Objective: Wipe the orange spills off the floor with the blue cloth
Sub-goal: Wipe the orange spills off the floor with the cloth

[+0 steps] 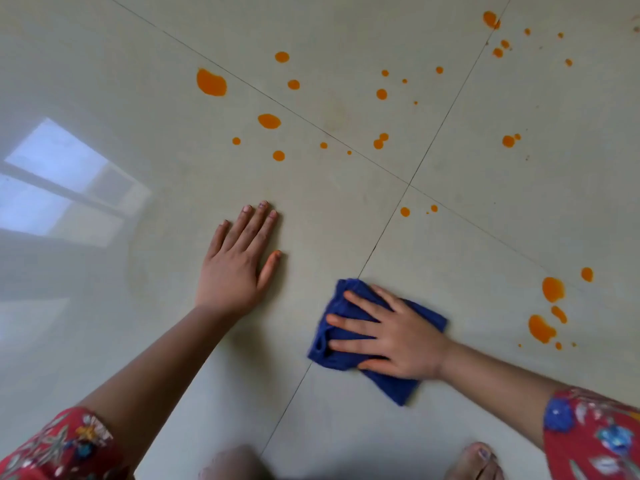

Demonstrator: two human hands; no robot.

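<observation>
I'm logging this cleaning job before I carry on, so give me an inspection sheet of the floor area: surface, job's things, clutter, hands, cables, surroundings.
Surface: floor, pale glossy tiles with dark grout lines crossing.
Job's things: blue cloth lies bunched on the floor under the right hand; orange spills, many drops and blobs not yet wiped, ahead of and to the right of the cloth, none touching it.
Clutter: nothing seen.
Hands: left hand flat on bare floor, fingers straight; right hand presses flat on the cloth.
Cables: nothing seen.
Surroundings: window reflection on the tiles at left; bare foot at the bottom edge.
</observation>
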